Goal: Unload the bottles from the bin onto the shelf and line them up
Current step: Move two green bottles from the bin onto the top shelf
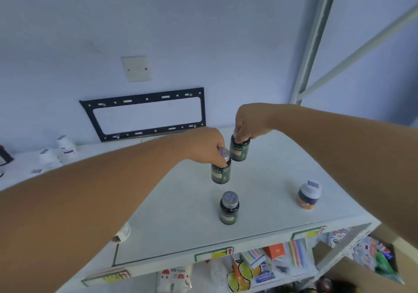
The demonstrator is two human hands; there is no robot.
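Over shelf (185,213) — bottle (220,174) under left grip (207,147)

Soft bluish light, perhaps slight blur

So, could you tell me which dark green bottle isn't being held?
The nearest green bottle, standing alone on the shelf; the other two are gripped by their caps.
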